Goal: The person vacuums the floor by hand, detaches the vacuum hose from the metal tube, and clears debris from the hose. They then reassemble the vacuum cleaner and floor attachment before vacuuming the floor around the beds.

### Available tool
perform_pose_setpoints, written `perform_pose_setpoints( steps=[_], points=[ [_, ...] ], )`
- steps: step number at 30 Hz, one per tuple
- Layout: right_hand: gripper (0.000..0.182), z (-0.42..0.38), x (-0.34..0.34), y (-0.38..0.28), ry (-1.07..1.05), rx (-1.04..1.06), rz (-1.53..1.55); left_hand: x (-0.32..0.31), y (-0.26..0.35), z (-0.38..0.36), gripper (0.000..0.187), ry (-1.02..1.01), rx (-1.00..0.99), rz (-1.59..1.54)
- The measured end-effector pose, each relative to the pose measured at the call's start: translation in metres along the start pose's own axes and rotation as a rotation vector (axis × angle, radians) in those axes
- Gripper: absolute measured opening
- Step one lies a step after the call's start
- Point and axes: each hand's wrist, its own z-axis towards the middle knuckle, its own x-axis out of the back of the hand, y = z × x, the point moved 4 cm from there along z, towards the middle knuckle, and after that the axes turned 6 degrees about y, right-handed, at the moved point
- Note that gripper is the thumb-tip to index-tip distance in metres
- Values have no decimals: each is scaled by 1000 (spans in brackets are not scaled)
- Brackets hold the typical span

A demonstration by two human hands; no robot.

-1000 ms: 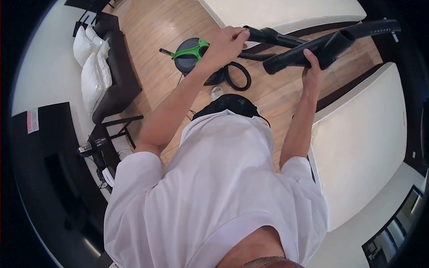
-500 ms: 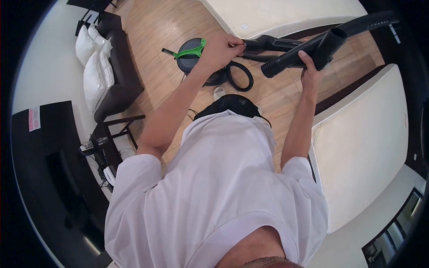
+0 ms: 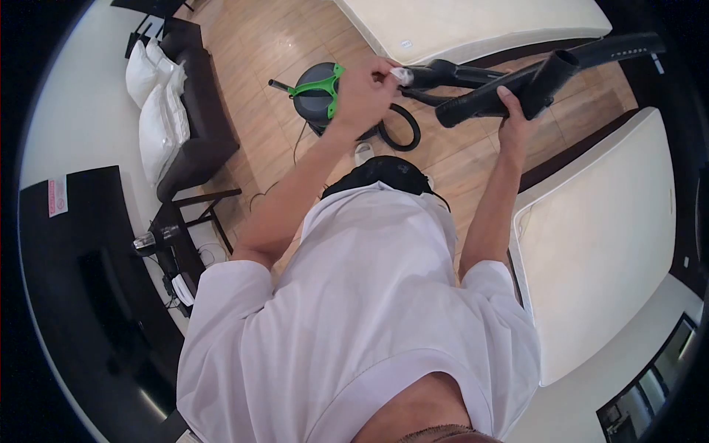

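Lifted slightly since before, my left hand (image 3: 363, 92) pinches the hose handle (image 3: 443, 74) while my right hand (image 3: 515, 118) grips the black tube (image 3: 509, 88).

A light-brown wooden plank floor (image 3: 258, 44) runs through the room. Left of it stands a dark brown sofa (image 3: 203, 111) bearing white cushions (image 3: 151, 103), against a pale wall (image 3: 74, 103). Two cream mattresses on dark frames lie right of the floor, one (image 3: 473, 22) at its far end, one (image 3: 605, 236) nearer.

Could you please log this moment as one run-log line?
left hand: pinches white scrap at hose end | right hand: grips black tube
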Motion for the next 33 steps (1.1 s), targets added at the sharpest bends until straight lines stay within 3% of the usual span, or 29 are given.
perform_pose_setpoints(
  steps=[1,2,9,16,20,22,25,27,29,30,33],
  points=[
    [50,2,4,2,0,-1,-2,1,-5,0,10,-4,224,-278],
    [52,6,11,4,20,-1,44,10,8,-1,12,-27,289,-257],
    [59,14,20,0,98,-15,99,34,11,11,9,-29,204,-489],
    [62,11,22,-1,85,-51,93,43,-19,8,13,-75,244,-669],
    [62,10,27,-2,31,-95,134,55,-54,-1,8,93,425,-788],
    [55,11,25,-4,31,-126,204,59,-70,-7,15,218,559,-863],
    [48,15,35,8,114,-206,177,83,-112,-5,20,198,628,-960],
    [53,21,44,17,163,-232,95,103,-141,-3,22,242,574,-903],
    [45,22,42,12,111,-145,91,126,-170,-6,23,354,613,-869],
    [43,22,41,13,158,-171,101,132,-176,-8,21,520,683,-842],
    [42,25,35,10,122,-161,66,174,-254,-32,22,468,685,-849]
  ],
)
